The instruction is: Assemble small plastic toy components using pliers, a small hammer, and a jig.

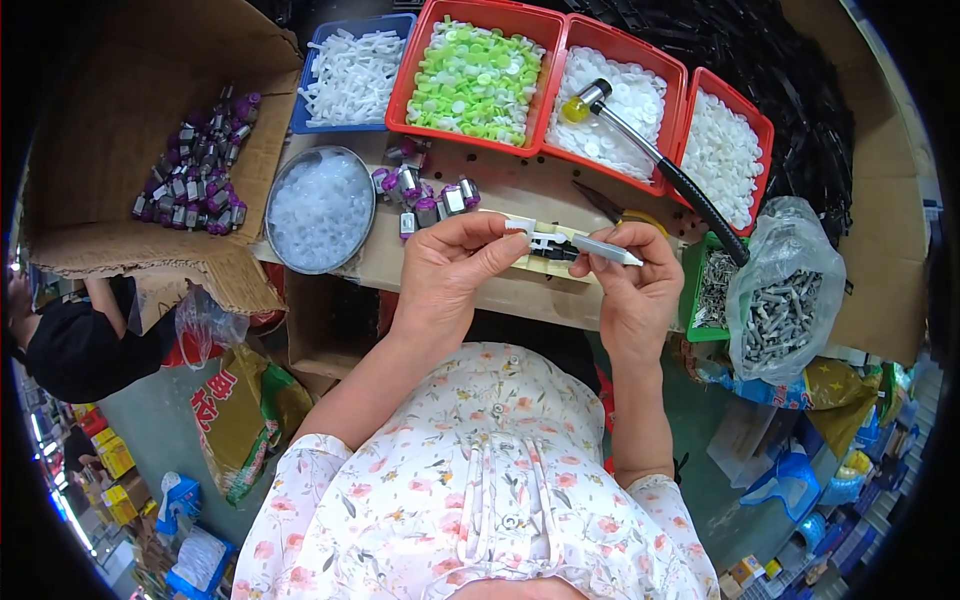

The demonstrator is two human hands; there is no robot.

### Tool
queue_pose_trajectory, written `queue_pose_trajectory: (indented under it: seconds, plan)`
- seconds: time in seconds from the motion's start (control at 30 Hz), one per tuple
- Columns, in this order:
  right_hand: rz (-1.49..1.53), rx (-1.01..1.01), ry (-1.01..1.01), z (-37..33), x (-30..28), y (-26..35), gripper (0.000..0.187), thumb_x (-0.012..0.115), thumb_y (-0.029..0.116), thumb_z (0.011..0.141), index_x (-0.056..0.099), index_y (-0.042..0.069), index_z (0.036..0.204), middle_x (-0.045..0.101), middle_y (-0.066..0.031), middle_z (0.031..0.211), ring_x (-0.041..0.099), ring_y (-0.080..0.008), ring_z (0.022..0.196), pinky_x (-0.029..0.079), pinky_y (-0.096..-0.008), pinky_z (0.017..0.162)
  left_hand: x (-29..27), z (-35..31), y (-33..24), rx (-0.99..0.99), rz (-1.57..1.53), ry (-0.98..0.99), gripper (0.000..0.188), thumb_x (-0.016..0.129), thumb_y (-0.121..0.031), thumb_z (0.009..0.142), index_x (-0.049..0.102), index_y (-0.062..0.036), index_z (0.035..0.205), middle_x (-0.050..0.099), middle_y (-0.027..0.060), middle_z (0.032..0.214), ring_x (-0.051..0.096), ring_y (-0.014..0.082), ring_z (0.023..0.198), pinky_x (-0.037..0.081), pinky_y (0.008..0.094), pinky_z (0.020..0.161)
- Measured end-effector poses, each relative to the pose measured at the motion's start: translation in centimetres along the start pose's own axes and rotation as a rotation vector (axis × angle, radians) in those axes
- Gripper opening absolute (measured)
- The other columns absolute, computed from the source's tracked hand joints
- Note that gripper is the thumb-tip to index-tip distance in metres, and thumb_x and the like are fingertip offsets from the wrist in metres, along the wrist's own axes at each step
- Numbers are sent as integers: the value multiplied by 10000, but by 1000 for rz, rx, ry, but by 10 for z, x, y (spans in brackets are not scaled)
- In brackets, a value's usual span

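Between the thumb and fingers of my left hand [445, 275] is a small white plastic piece [519, 226]. My right hand [640, 290] pinches a flat pale-grey strip with a pointed white end [608, 250]. Both hands meet over a cream-coloured block [545, 266] at the front edge of the workbench, with white and black parts lying on it. My fingers partly cover these parts, so I cannot tell how they join. Just beyond my left hand lies a loose cluster of small metal-and-purple parts [425, 195].
Behind stand a blue tray of white sticks [350, 127], a red bin of green and white discs [470, 143] and two red bins of white pieces. A hammer [655, 160] rests across them; pliers [640, 217] lie nearby. Cardboard box [90, 150] left; bag of metal parts [785, 300] right.
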State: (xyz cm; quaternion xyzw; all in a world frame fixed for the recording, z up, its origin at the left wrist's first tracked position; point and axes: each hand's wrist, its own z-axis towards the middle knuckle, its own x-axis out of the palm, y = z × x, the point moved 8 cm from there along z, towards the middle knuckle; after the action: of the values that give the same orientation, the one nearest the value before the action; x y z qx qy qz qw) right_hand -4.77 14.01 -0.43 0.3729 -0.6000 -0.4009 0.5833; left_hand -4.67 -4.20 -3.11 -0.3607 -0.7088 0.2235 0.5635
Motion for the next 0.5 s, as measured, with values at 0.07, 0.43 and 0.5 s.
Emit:
queue_pose_trajectory:
  seconds: [0.07,0.43,0.5]
  plan:
    - [39,-13,-22,-2,-1,-2,174,674,-76,866,575,-12,995,665,-145,957,673,-187,757,567,-293,715,3,-2,2,-19,-13,10,179,738,20,850,717,-6,1026,729,79,970,674,116,868,540,265,823]
    - [48,99,28,-4,-5,0,150,639,-90,838,567,-11,942,678,-171,926,668,-183,726,561,-283,666,12,-1,3,38,144,66,150,737,26,852,728,-8,997,716,69,949,658,104,858,533,240,778]
    - [61,149,35,-4,-5,-4,146,630,-92,831,564,-13,935,682,-175,915,667,-183,719,561,-283,658,16,0,-6,169,271,114,145,741,41,843,730,7,984,701,66,936,648,100,844,532,227,744]
